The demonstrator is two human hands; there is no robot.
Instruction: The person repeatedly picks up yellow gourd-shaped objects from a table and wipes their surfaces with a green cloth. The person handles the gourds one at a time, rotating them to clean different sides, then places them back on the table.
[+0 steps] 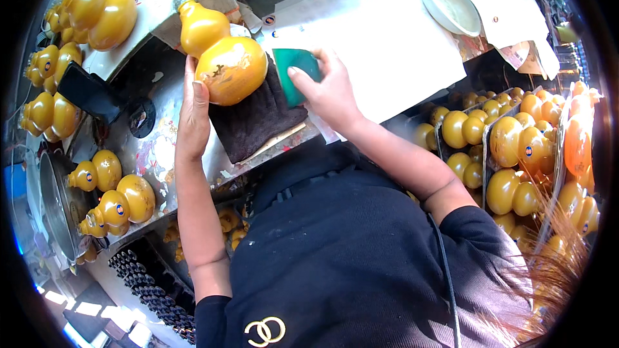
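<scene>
Place: on the worn workbench [158,154], just in front of the person, a yellow gourd-shaped bottle [222,51] lies on its side upon a dark cloth [258,122].
Left hand: the left hand [191,116] is curled around the lower left side of the big bulb and holds it steady; fingers lie along the glaze.
Right hand: the right hand [329,90] is closed on a green sponge block [295,71], which is pressed against the right side of the big bulb.
Step in hand: I judge it is the rubbing or cleaning of the bottle's surface, with one hand to support and the other to work.
Next move: it seems to call for turning the bottle a little under the left hand, so a fresh part of the glaze meets the sponge; a firm hold is needed, because the round body can roll off the cloth.
Direction: the neck and small bulb point away from the person and to the upper left; the big bulb is nearer to the body.
Long axis: it runs diagonally, from upper left to lower right, nearly flat on the cloth.
Around: many similar yellow bottles stand at left [116,196] and in crates at right [509,148]; a white bowl [449,3] rests on white paper [387,45].
</scene>
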